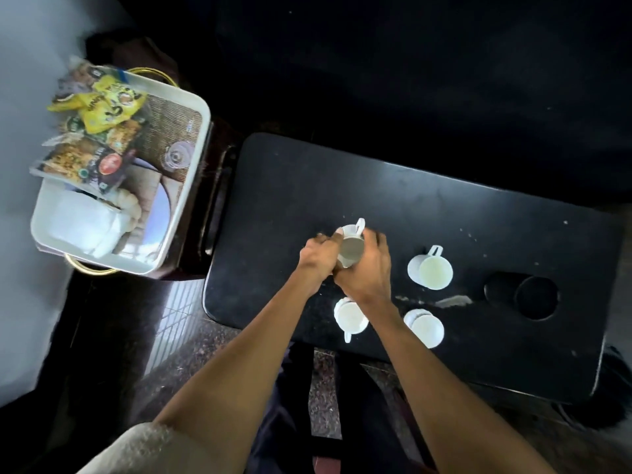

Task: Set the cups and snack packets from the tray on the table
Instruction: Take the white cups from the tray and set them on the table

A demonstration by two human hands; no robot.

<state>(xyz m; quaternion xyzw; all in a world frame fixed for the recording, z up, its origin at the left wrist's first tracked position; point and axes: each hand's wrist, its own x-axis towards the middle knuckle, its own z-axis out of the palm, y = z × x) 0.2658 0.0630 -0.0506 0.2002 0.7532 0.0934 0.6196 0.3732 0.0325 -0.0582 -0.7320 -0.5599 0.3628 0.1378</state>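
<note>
Both my hands grip one white cup (352,246) over the middle of the black table (393,200). My left hand (319,256) holds its left side, my right hand (367,268) wraps its right side, and the handle points away from me. Three more white cups stand on the table: one at the right (431,272), one near the front edge (349,316) partly under my right wrist, and one beside it (425,327). The white tray (191,172) at the left holds several snack packets (102,107), yellow and brown.
The tray rests on a dark stool with a gold ring under it. A round hole (535,297) is sunk in the table's right part. A pale smear (451,301) marks the tabletop. A glass lid (176,155) lies in the tray. A pale wall is at the far left.
</note>
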